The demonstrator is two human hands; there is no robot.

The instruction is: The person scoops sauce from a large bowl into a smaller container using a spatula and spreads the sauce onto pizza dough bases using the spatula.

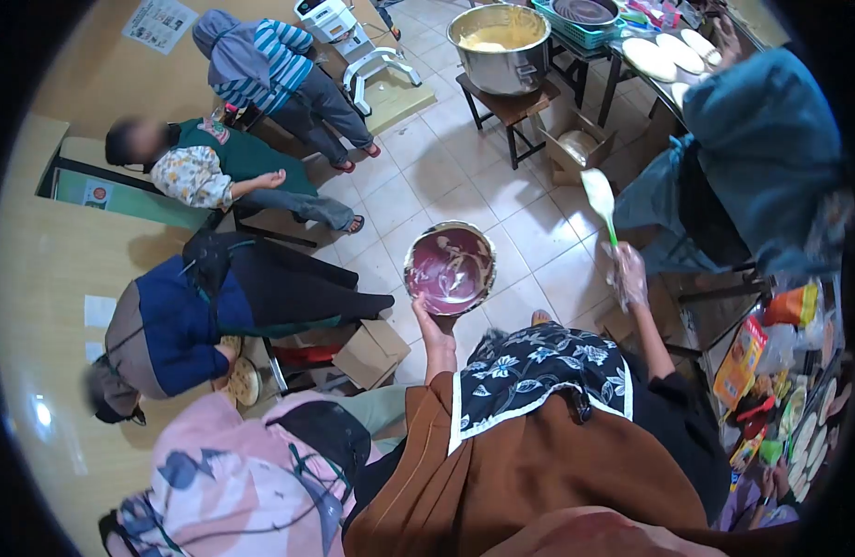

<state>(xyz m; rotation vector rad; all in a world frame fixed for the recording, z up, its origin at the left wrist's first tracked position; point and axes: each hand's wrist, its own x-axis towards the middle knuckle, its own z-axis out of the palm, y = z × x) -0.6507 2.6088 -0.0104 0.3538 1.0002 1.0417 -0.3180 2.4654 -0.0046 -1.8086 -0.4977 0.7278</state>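
My left hand (434, 331) grips the near rim of a round metal bowl (450, 269), tilted so that its inside faces me. Purple-red residue with pale cream smears coats the bowl's inside. In a clear plastic glove, my right hand (629, 276) is closed around the green handle of a spatula (600, 197). The spatula points up and away from me, its broad blade pale and seemingly coated with cream. Bowl and spatula are well apart, both held above the tiled floor.
A large steel pot (499, 60) of yellowish mixture stands on a wooden stool (509, 104), beside a cardboard box (576, 144). A person in teal (761, 139) works at the right table near flat pale rounds (650, 58). Several people stand along the left; packets (738, 362) crowd the lower right.
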